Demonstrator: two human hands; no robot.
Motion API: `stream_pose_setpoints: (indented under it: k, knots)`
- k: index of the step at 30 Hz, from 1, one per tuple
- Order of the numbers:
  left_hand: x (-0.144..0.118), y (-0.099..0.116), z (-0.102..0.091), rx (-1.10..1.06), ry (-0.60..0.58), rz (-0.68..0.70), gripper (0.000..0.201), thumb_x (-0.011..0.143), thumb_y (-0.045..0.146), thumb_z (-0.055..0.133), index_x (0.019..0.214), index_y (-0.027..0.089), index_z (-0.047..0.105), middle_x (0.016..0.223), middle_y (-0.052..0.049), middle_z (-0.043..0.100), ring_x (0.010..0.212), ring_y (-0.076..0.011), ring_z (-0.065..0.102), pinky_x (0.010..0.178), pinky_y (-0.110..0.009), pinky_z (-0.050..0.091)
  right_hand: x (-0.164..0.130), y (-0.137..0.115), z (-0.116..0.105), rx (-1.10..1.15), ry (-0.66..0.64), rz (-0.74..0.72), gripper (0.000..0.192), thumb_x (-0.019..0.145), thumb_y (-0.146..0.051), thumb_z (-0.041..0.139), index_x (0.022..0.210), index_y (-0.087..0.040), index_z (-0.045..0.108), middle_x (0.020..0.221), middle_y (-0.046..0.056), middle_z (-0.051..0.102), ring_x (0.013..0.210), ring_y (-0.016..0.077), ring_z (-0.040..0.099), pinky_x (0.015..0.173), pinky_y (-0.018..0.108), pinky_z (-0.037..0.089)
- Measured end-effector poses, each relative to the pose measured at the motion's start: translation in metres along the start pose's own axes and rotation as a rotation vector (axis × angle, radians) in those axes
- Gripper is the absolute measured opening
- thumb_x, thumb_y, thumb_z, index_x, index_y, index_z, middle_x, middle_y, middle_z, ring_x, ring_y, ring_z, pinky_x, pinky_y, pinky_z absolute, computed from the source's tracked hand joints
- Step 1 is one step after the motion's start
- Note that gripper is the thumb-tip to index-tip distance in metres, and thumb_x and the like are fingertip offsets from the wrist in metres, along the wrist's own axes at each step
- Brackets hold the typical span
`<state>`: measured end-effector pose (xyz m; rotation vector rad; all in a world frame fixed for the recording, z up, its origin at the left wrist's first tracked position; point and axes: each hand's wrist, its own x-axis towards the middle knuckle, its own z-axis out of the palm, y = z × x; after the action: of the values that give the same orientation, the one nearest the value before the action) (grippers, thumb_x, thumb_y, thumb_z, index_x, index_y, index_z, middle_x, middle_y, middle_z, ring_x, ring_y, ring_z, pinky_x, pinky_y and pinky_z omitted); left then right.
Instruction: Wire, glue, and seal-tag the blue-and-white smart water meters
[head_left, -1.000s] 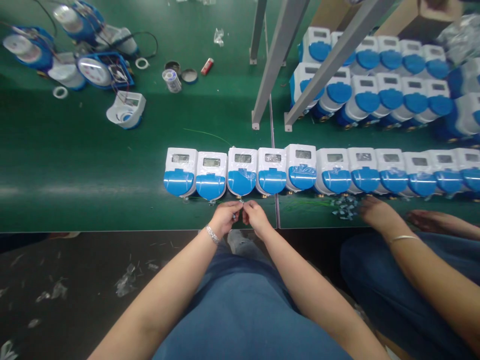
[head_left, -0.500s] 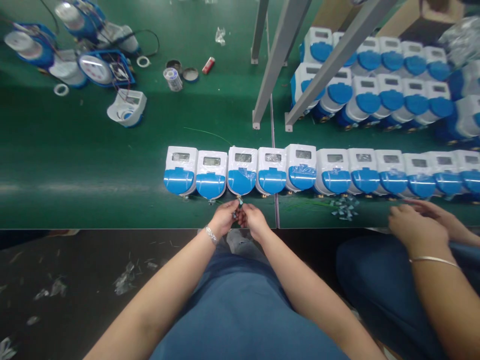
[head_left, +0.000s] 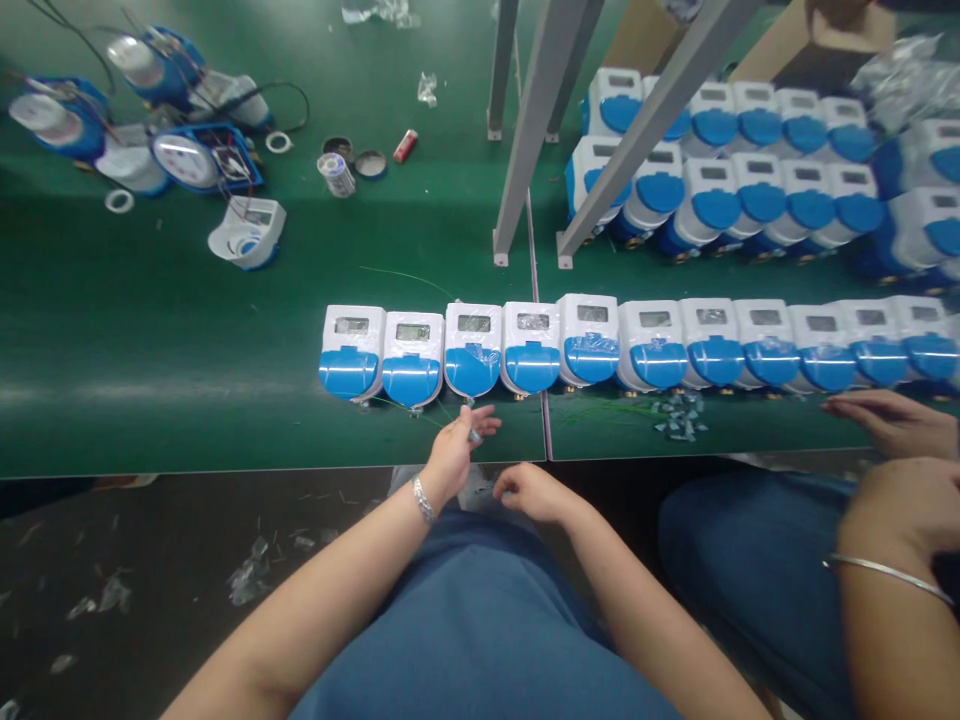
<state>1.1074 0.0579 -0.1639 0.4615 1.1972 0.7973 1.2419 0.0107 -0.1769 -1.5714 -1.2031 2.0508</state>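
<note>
A row of water meters with white tops and blue lids lies along the bench front. My left hand [head_left: 451,450] is just below the third meter from the left [head_left: 472,350], its fingers stretched out and apart. A small grey-blue piece [head_left: 475,436] shows at these fingers; whether it is held or worn I cannot tell. The thumb is close to the fitting [head_left: 470,401] at that meter's front. My right hand [head_left: 531,490] is over the bench edge, lower and to the right, with fingers curled in. What they hold, if anything, is hidden.
Small grey-blue seals [head_left: 679,416] and green wire [head_left: 607,408] lie before the row. A co-worker's hands [head_left: 892,425] are at the right. Metal legs [head_left: 517,180] stand behind the row; more meters [head_left: 712,195] fill the back right. Opened meters [head_left: 187,160] lie at the back left.
My hands have parted: the right has drawn back toward my body, and the left has opened its fingers below the same meter. The co-worker's hands have shifted right.
</note>
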Motion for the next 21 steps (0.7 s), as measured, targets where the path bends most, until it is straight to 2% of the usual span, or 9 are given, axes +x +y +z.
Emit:
stream_pose_setpoints:
  k: [3, 5, 6, 7, 9, 13, 15, 18, 21]
  knots:
    - [-0.004, 0.008, 0.007, 0.032, -0.058, 0.035, 0.048, 0.08, 0.051, 0.04, 0.094, 0.011, 0.064, 0.088, -0.012, 0.066, 0.08, -0.0166, 0.058, 0.076, -0.029, 0.041, -0.013, -0.007, -0.006, 0.052, -0.136, -0.013, 0.014, 0.046, -0.004, 0.061, 0.051, -0.017, 0.057, 0.045, -0.005, 0.053, 0.046, 0.008, 0.046, 0.05, 0.02, 0.036]
    - [-0.006, 0.007, 0.013, 0.064, -0.075, 0.064, 0.048, 0.08, 0.051, 0.04, 0.092, 0.012, 0.065, 0.089, -0.012, 0.066, 0.083, -0.0172, 0.058, 0.079, -0.03, 0.041, -0.015, -0.016, -0.001, 0.249, -0.182, -0.041, 0.006, 0.054, -0.016, 0.064, 0.057, -0.017, 0.059, 0.048, -0.004, 0.053, 0.046, 0.0079, 0.045, 0.051, 0.021, 0.037]
    - [-0.007, 0.005, 0.016, 0.074, -0.083, 0.066, 0.047, 0.079, 0.051, 0.041, 0.092, 0.012, 0.065, 0.089, -0.012, 0.066, 0.084, -0.0176, 0.058, 0.08, -0.03, 0.041, -0.014, -0.022, 0.003, 0.36, -0.162, -0.055, 0.008, 0.058, -0.023, 0.063, 0.061, -0.016, 0.059, 0.047, -0.005, 0.052, 0.045, 0.0074, 0.043, 0.05, 0.021, 0.037]
    - [-0.007, 0.003, 0.018, 0.077, -0.089, 0.06, 0.047, 0.079, 0.051, 0.042, 0.091, 0.012, 0.065, 0.09, -0.012, 0.065, 0.086, -0.018, 0.058, 0.081, -0.03, 0.042, -0.012, -0.027, 0.005, 0.451, -0.106, -0.065, 0.014, 0.061, -0.029, 0.062, 0.063, -0.016, 0.059, 0.046, -0.005, 0.05, 0.042, 0.0068, 0.041, 0.048, 0.021, 0.036]
    - [-0.007, 0.0, 0.019, 0.057, -0.09, 0.039, 0.047, 0.078, 0.052, 0.043, 0.091, 0.012, 0.065, 0.091, -0.012, 0.065, 0.087, -0.0184, 0.058, 0.08, -0.03, 0.042, -0.009, -0.034, 0.005, 0.514, 0.114, -0.065, 0.021, 0.063, -0.036, 0.061, 0.066, -0.016, 0.058, 0.045, -0.006, 0.046, 0.039, 0.0054, 0.034, 0.043, 0.02, 0.031]
    - [-0.003, 0.001, 0.011, -0.03, -0.007, -0.05, 0.045, 0.077, 0.051, 0.047, 0.09, 0.012, 0.064, 0.09, -0.012, 0.064, 0.079, -0.0171, 0.058, 0.069, -0.029, 0.045, -0.011, -0.033, -0.018, 0.367, 0.696, -0.116, 0.025, 0.058, -0.036, 0.066, 0.066, -0.015, 0.058, 0.051, -0.005, 0.048, 0.044, 0.0061, 0.036, 0.045, 0.021, 0.03]
    - [0.0, 0.0, 0.004, -0.048, 0.037, -0.138, 0.044, 0.074, 0.05, 0.05, 0.084, 0.01, 0.064, 0.084, -0.012, 0.063, 0.069, -0.0155, 0.058, 0.06, -0.028, 0.044, -0.017, -0.03, -0.033, 0.241, 0.916, -0.151, 0.025, 0.057, -0.037, 0.066, 0.066, -0.015, 0.058, 0.052, -0.004, 0.048, 0.048, 0.0079, 0.039, 0.048, 0.022, 0.031]
    - [0.002, -0.007, -0.005, -0.025, 0.044, -0.232, 0.042, 0.07, 0.049, 0.056, 0.075, 0.008, 0.064, 0.071, -0.01, 0.062, 0.057, -0.0129, 0.055, 0.053, -0.025, 0.042, -0.028, -0.029, -0.047, -0.018, 1.12, -0.131, 0.021, 0.06, -0.036, 0.063, 0.063, -0.016, 0.057, 0.05, -0.005, 0.044, 0.048, 0.009, 0.037, 0.049, 0.024, 0.031]
    - [0.003, -0.016, -0.009, -0.011, 0.031, -0.264, 0.041, 0.068, 0.048, 0.059, 0.075, 0.008, 0.063, 0.065, -0.008, 0.06, 0.053, -0.0112, 0.053, 0.051, -0.024, 0.04, -0.033, -0.034, -0.049, -0.216, 1.164, -0.128, 0.014, 0.063, -0.03, 0.058, 0.057, -0.016, 0.055, 0.05, -0.004, 0.043, 0.048, 0.0098, 0.038, 0.051, 0.025, 0.033]
